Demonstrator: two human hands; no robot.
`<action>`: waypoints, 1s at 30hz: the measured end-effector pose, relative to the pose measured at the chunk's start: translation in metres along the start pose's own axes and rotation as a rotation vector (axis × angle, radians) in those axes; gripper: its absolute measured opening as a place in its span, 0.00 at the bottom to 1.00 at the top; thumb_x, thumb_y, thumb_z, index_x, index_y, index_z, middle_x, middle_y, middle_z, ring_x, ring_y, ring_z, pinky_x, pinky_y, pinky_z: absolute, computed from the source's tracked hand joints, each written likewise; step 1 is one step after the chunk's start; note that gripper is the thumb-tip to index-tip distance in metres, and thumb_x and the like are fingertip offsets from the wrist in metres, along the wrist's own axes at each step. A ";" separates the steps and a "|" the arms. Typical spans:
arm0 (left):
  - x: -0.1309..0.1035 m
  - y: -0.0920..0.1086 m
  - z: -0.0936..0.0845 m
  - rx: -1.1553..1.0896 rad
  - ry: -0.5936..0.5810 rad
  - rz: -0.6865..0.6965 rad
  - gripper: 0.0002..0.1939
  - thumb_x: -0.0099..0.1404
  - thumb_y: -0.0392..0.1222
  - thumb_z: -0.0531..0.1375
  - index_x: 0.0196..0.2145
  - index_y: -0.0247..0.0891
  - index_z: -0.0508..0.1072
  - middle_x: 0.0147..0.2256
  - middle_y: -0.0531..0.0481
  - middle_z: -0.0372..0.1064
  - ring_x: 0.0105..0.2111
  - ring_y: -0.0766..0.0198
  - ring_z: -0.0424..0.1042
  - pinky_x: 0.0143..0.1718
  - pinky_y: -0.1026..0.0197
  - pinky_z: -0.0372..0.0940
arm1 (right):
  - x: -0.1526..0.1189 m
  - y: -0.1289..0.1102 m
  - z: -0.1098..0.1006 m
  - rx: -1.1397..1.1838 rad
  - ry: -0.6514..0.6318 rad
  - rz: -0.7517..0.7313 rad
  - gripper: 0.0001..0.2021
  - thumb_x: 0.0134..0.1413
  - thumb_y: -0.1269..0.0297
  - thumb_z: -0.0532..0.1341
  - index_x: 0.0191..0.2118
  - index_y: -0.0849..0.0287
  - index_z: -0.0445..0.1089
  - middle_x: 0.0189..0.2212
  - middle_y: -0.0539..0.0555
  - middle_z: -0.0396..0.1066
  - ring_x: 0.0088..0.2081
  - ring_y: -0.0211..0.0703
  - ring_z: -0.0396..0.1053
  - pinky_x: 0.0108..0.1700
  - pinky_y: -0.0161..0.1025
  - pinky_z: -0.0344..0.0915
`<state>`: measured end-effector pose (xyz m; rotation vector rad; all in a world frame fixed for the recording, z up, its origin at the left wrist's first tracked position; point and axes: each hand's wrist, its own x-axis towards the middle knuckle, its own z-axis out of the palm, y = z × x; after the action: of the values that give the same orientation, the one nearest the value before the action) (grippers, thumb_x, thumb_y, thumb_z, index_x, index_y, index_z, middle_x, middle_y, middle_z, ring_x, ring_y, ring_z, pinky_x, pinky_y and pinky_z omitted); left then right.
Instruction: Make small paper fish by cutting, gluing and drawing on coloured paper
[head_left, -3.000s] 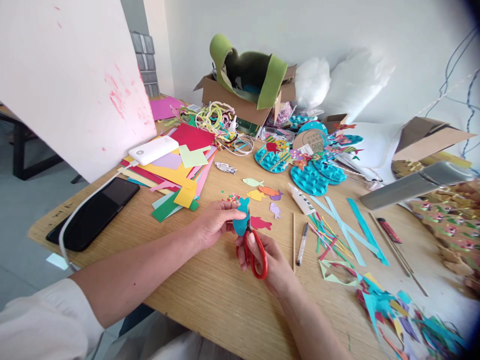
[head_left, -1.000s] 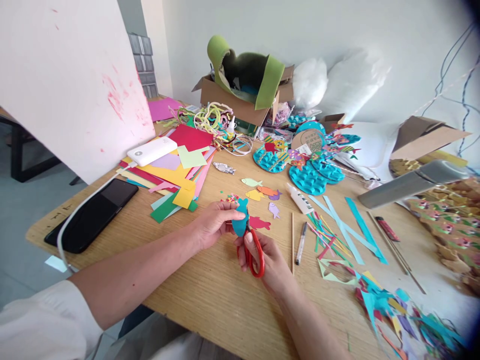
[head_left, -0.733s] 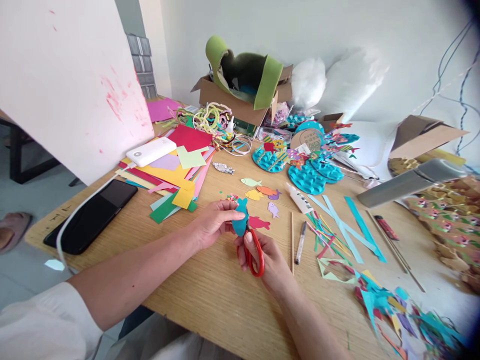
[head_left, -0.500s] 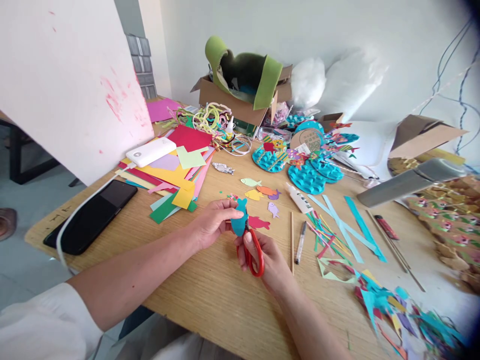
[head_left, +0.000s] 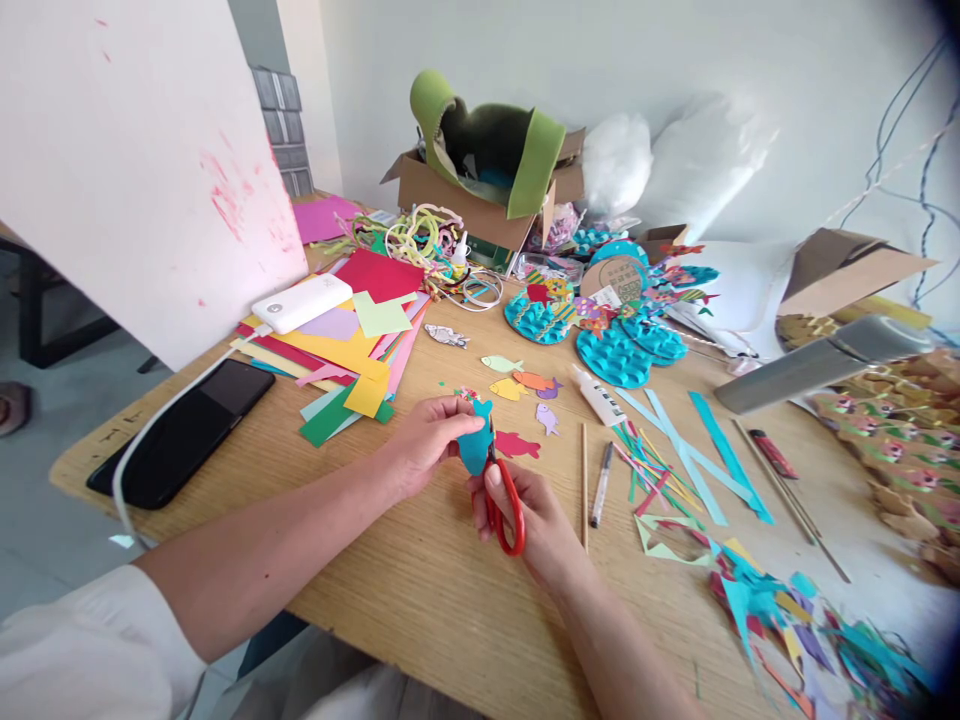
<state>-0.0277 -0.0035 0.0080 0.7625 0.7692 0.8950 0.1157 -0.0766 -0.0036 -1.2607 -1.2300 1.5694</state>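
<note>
My left hand (head_left: 429,448) pinches a blue paper fish (head_left: 474,448), tail up, above the table. My right hand (head_left: 531,515) is closed round the red handles of a pair of scissors (head_left: 514,515), whose blades lie along the fish's right edge. Just beyond, a red paper fish (head_left: 517,445) lies on the table. Further back rest a light green fish (head_left: 501,364), a yellow fish (head_left: 507,388), an orange fish (head_left: 534,381) and a lilac fish (head_left: 547,418). A printed grey fish (head_left: 446,336) lies behind them.
Coloured paper sheets (head_left: 360,350), a white power bank (head_left: 302,303) and a black phone (head_left: 187,430) lie left. On the right are a glue bottle (head_left: 600,397), a pen (head_left: 601,485), a wooden stick (head_left: 584,480), paper strips (head_left: 694,455), paper scraps (head_left: 795,610) and a grey flask (head_left: 825,362).
The blue fish and the scissors have shifted very slightly to the left, and the fish has turned a little. Everything else lies as before.
</note>
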 end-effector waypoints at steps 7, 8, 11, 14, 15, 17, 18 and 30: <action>0.000 -0.002 0.000 0.012 0.021 0.000 0.13 0.47 0.42 0.69 0.23 0.34 0.69 0.21 0.54 0.68 0.22 0.70 0.67 0.25 0.66 0.59 | 0.000 -0.001 0.000 -0.038 0.016 -0.006 0.26 0.54 0.37 0.60 0.31 0.60 0.67 0.17 0.48 0.68 0.18 0.35 0.64 0.19 0.32 0.56; 0.000 -0.002 0.000 0.013 0.026 0.000 0.13 0.46 0.42 0.69 0.23 0.35 0.69 0.21 0.54 0.68 0.21 0.70 0.67 0.25 0.66 0.59 | 0.000 -0.002 0.000 -0.044 0.017 -0.004 0.26 0.54 0.37 0.60 0.31 0.60 0.67 0.17 0.48 0.68 0.18 0.35 0.64 0.19 0.32 0.56; 0.000 -0.002 0.000 0.016 0.032 -0.001 0.13 0.46 0.43 0.69 0.23 0.35 0.69 0.21 0.54 0.68 0.21 0.69 0.67 0.25 0.65 0.60 | 0.000 -0.001 0.000 -0.056 0.019 0.006 0.26 0.54 0.37 0.59 0.31 0.59 0.67 0.16 0.48 0.67 0.18 0.35 0.63 0.20 0.32 0.55; 0.000 -0.002 0.000 0.023 0.032 -0.001 0.13 0.47 0.43 0.69 0.24 0.35 0.69 0.21 0.54 0.69 0.22 0.69 0.67 0.26 0.65 0.60 | 0.000 -0.001 0.000 -0.051 0.019 0.008 0.26 0.54 0.36 0.59 0.31 0.59 0.67 0.16 0.48 0.67 0.17 0.36 0.63 0.19 0.32 0.55; 0.000 -0.002 0.000 0.024 0.030 0.000 0.13 0.47 0.43 0.69 0.24 0.35 0.69 0.21 0.54 0.69 0.22 0.69 0.67 0.26 0.65 0.60 | 0.001 -0.001 0.000 -0.047 0.018 0.008 0.26 0.54 0.36 0.59 0.31 0.59 0.67 0.16 0.48 0.66 0.17 0.36 0.63 0.19 0.32 0.55; 0.000 -0.002 0.000 0.024 0.025 0.001 0.13 0.47 0.43 0.69 0.23 0.35 0.69 0.21 0.54 0.68 0.22 0.69 0.67 0.26 0.65 0.60 | 0.000 -0.001 0.000 -0.043 0.019 0.010 0.26 0.54 0.36 0.59 0.31 0.59 0.67 0.16 0.48 0.66 0.17 0.36 0.63 0.19 0.32 0.55; 0.000 -0.002 0.000 0.023 0.021 0.001 0.13 0.47 0.43 0.69 0.23 0.35 0.69 0.21 0.54 0.68 0.22 0.69 0.67 0.26 0.65 0.60 | 0.000 -0.001 0.000 -0.043 0.022 0.013 0.26 0.53 0.36 0.59 0.31 0.59 0.67 0.16 0.48 0.66 0.17 0.36 0.63 0.19 0.33 0.55; 0.001 -0.003 -0.002 0.013 0.021 0.008 0.13 0.47 0.42 0.70 0.24 0.34 0.70 0.22 0.53 0.69 0.22 0.69 0.68 0.26 0.65 0.61 | 0.000 -0.001 0.001 -0.044 0.029 0.017 0.27 0.53 0.36 0.59 0.31 0.60 0.68 0.16 0.48 0.67 0.17 0.36 0.63 0.19 0.32 0.55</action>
<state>-0.0278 -0.0033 0.0040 0.7690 0.7915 0.9078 0.1149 -0.0769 -0.0027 -1.3201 -1.2448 1.5386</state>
